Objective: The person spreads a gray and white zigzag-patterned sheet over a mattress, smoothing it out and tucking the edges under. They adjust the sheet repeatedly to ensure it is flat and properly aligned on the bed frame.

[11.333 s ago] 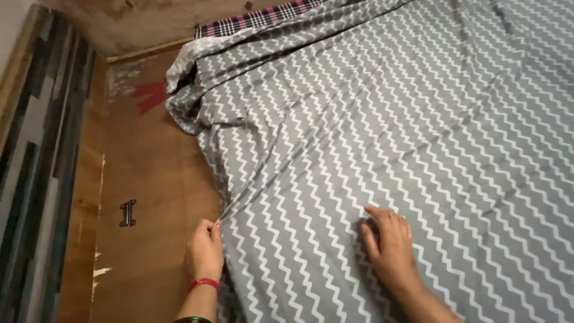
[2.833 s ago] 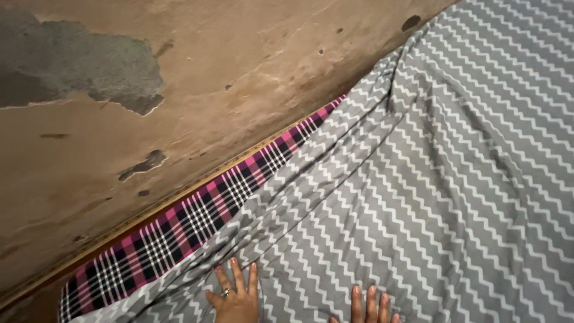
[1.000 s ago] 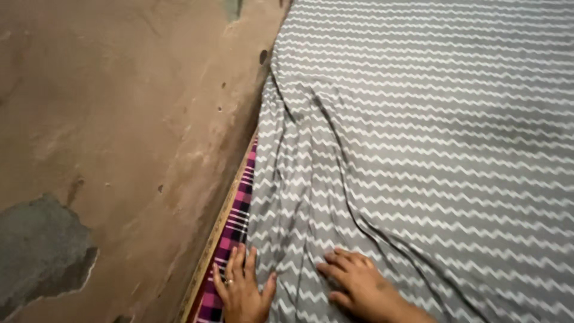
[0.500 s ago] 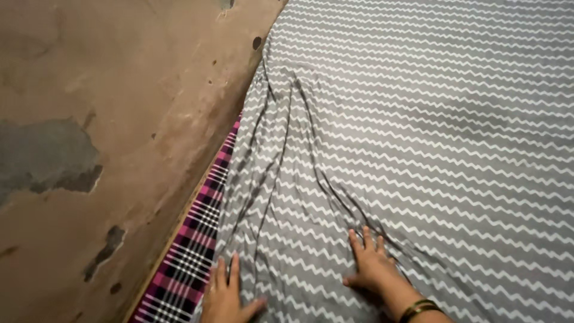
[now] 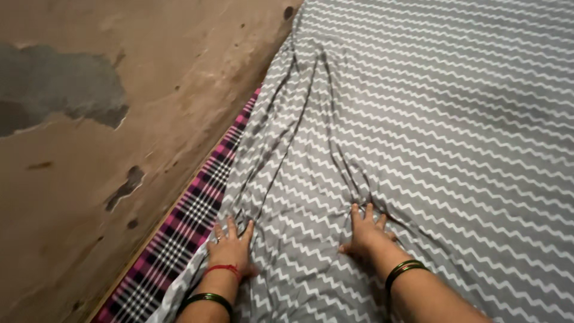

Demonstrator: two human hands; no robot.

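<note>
both hands flat on the zigzag sheet beside the wall

grey sheet with white zigzag lines, spread over nearly the whole bed and filling the right and upper parts of the view. mostly smooth out to the right, gathered into long dark folds near its left border, with creases running from the far top corner down toward the hands. left hand pressed palm-down at the sheet's left border, fingers spread wide and flat, gripping nothing; a ring on one finger, a red thread and a dark bangle at the wrist. right hand laid palm-down further in on the sheet, well apart from the left hand, fingers splayed wide at the lower end of a bunched fold, holding nothing; dark bangles on the wrist.

just left of the sheet's border, a strip of pink, black and white plaid cloth lying uncovered, running diagonally along the border, widest toward the bottom. beyond the plaid strip, further left of the sheet, a rough brown wall, stained and pitted, meeting the bedding along a slanted line. high on the wall, well left of the sheet, a large grey patch of flaked surface; smaller dark chips lower down, nearer the plaid strip. dim, warm light over everything.
</note>
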